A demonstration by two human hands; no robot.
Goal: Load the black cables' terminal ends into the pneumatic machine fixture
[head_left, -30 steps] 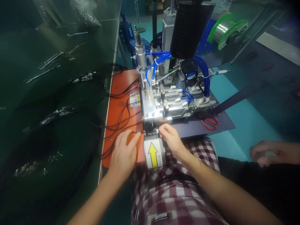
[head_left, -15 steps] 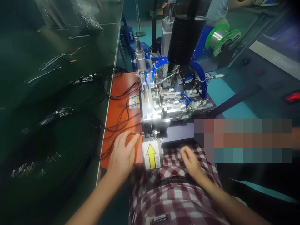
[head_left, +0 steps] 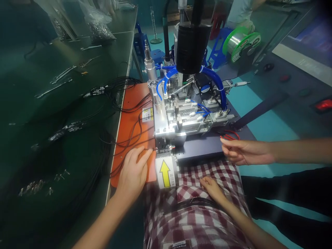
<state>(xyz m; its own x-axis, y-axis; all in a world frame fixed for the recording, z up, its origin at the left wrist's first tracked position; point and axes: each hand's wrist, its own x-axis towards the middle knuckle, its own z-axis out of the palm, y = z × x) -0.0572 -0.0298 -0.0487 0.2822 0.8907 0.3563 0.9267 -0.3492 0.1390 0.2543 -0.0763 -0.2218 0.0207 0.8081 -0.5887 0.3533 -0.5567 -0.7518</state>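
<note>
My left hand (head_left: 132,171) rests on the orange mat (head_left: 131,103), fingers pinching a thin black cable (head_left: 135,135) and holding its end against the small clamp (head_left: 164,150) at the front of the metal machine (head_left: 181,114). A white label with a yellow arrow (head_left: 166,172) sits just below the clamp. My right hand (head_left: 211,187) lies on my checked shirt, fingers loosely curled, holding nothing. Another person's hand (head_left: 242,151) reaches in from the right onto the dark base plate (head_left: 199,147), close to red-handled scissors (head_left: 229,135).
Several black cables with metal ends (head_left: 93,91) lie on the dark green bench (head_left: 52,114) at left, with small metal parts (head_left: 33,186) near its front. Blue air hoses (head_left: 215,81) loop over the machine. A green wire spool (head_left: 241,41) stands behind it.
My right hand left the clamp and dropped back onto my lap. The other person's hand reached in from the right toward the scissors. My left hand stayed at the cable.
</note>
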